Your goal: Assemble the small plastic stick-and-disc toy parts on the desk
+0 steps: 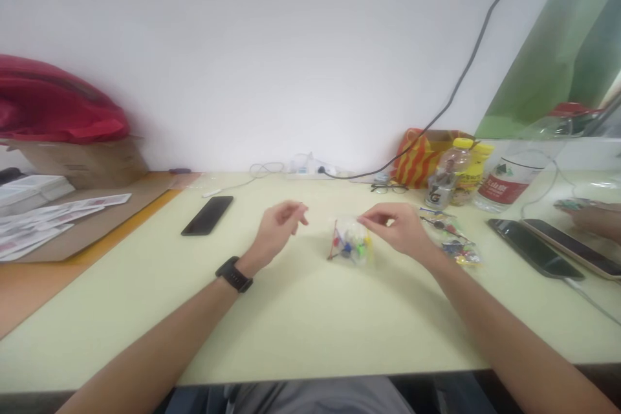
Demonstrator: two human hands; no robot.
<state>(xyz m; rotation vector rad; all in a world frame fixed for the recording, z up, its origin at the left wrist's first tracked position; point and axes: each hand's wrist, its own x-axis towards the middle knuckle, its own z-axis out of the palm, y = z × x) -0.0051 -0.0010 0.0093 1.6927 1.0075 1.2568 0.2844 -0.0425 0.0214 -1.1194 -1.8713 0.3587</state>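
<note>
A small clear plastic bag [350, 242] with red, blue, green and yellow bits in it is at the middle of the table. My right hand [398, 228] pinches its upper right edge between thumb and fingertips. To the left of the bag, apart from it, my left hand [280, 229] hovers with curled fingers, their tips a little apart; I see nothing in them. A black watch [235, 274] is on the left wrist. Beyond my right hand lie more clear packets [460, 251] of small coloured parts, partly hidden by the hand and forearm.
A black phone [207, 215] lies on the left, two more phones [533, 249] on the right. Bottles [449, 174], a large water bottle [509, 181], a striped bag [412, 158] and glasses [389, 188] stand or lie behind. Another person's hand [599, 220] shows at far right. Cardboard [92, 233] covers the left.
</note>
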